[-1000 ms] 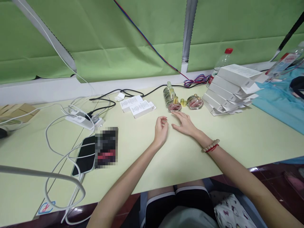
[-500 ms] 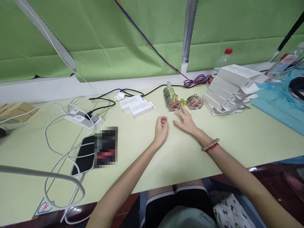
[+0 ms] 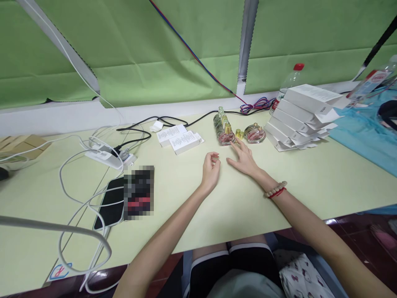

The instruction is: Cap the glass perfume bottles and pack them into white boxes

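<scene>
A row of several round glass perfume bottles (image 3: 226,138) with gold tops stands toward the back of the table, the nearest one pinkish. My right hand (image 3: 243,160) rests on the table in front of it, fingers spread and nothing in them. Its fingertips reach the base of the nearest bottle; I cannot tell whether they touch. Just beyond them sit small gold caps (image 3: 239,133), and another perfume bottle (image 3: 254,133) stands to the right. My left hand (image 3: 211,170) lies on its side on the tabletop, fingers curled in loosely, with nothing seen in it.
White cartons (image 3: 300,118) are stacked at the right beside a plastic bottle (image 3: 287,85). Two flat white boxes (image 3: 186,142) lie left of the bottles. Farther left are a power strip (image 3: 104,155), looping white cables and a phone (image 3: 109,203).
</scene>
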Demonstrator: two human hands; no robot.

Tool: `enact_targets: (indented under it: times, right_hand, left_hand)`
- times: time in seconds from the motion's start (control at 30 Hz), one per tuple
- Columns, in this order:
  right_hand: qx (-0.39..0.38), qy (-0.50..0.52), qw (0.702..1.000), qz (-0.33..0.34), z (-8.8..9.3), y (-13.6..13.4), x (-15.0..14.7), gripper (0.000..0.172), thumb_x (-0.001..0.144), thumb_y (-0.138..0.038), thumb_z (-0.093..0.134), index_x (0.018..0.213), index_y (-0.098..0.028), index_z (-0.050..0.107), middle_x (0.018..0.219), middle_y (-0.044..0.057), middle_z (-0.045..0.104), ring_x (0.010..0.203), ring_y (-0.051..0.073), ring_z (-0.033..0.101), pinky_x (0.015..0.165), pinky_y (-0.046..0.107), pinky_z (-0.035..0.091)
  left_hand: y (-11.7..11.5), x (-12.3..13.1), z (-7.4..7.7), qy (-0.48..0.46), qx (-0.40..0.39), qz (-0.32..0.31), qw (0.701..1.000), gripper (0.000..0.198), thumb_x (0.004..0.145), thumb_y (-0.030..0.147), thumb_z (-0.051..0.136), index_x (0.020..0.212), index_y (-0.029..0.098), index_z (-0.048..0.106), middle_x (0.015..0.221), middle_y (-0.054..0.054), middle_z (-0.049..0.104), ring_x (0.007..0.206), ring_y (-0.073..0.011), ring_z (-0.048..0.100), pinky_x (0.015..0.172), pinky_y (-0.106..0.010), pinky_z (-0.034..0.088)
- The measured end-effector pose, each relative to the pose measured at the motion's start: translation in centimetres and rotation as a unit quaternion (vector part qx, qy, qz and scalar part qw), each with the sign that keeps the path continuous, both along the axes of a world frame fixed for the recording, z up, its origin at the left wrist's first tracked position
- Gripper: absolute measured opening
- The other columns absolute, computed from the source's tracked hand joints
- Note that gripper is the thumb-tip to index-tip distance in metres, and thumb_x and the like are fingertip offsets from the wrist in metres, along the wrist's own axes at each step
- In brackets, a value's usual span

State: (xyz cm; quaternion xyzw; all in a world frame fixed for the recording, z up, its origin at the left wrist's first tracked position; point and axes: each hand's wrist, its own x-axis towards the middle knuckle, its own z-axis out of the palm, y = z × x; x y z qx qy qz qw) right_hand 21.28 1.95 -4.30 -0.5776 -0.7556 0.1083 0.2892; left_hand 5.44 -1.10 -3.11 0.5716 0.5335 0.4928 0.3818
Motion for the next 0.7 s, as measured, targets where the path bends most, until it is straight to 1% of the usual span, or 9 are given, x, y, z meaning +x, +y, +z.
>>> enact_targets:
  times: [0.13,0.23,0.3,0.4,0.57,0.7]
  right_hand:
    - [0.013,-0.007,1.0,-0.008,-0.25,0.06,0.13,0.068,0.075,-0.043,0.052,0.137,-0.02,0.036,0.148,0.014,0.021,0.133,0.032,0.025,0.101,0.053,0.027]
    - [0.041,-0.017,0.999,0.017,-0.07,0.0,0.15,0.067,0.076,-0.042,0.051,0.138,-0.023,0.034,0.15,0.012,0.018,0.134,0.031,0.023,0.101,0.053,0.026]
    - [0.042,-0.026,0.998,0.031,0.09,-0.06,0.11,0.067,0.077,-0.04,0.051,0.139,-0.022,0.033,0.151,0.012,0.017,0.136,0.029,0.021,0.103,0.051,0.025]
    - [0.036,-0.032,0.998,0.033,0.23,-0.12,0.06,0.066,0.077,-0.04,0.051,0.138,-0.02,0.035,0.151,0.012,0.017,0.137,0.028,0.019,0.104,0.05,0.024]
    - [0.035,-0.039,0.998,0.033,0.24,-0.18,0.05,0.062,0.077,-0.04,0.051,0.135,-0.02,0.039,0.151,0.012,0.017,0.135,0.029,0.022,0.102,0.051,0.026]
    - [0.046,-0.034,0.998,0.017,0.24,-0.19,0.06,0.06,0.076,-0.039,0.052,0.133,-0.021,0.042,0.149,0.012,0.022,0.133,0.031,0.025,0.101,0.051,0.027]
  left_hand:
    - [-0.05,0.0,0.16,0.001,-0.008,0.001,1.0,0.019,0.076,0.011,0.042,0.092,0.02,0.049,0.095,-0.003,0.056,0.082,-0.0118,0.051,0.075,-0.024,0.04]
    - [0.05,0.0,0.08,0.0,-0.006,-0.002,1.0,0.019,0.076,0.011,0.042,0.092,0.019,0.049,0.095,-0.003,0.055,0.082,-0.0119,0.051,0.074,-0.024,0.04]
    - [0.14,-0.01,-0.06,-0.001,-0.002,-0.005,1.0,0.019,0.077,0.011,0.042,0.092,0.019,0.049,0.095,-0.003,0.055,0.082,-0.0119,0.051,0.075,-0.024,0.04]
    - [0.2,-0.02,-0.24,0.0,0.001,-0.006,1.0,0.019,0.077,0.012,0.042,0.092,0.02,0.049,0.095,-0.003,0.055,0.082,-0.0118,0.051,0.074,-0.024,0.04]
    - [0.1,-0.03,-0.19,0.006,-0.006,-0.007,1.0,0.019,0.077,0.011,0.042,0.092,0.02,0.05,0.095,-0.003,0.056,0.081,-0.0118,0.051,0.075,-0.024,0.04]
    - [0.04,0.0,0.0,0.005,-0.007,-0.006,1.0,0.019,0.076,0.01,0.042,0.091,0.02,0.05,0.095,-0.003,0.056,0.082,-0.0118,0.051,0.075,-0.024,0.04]
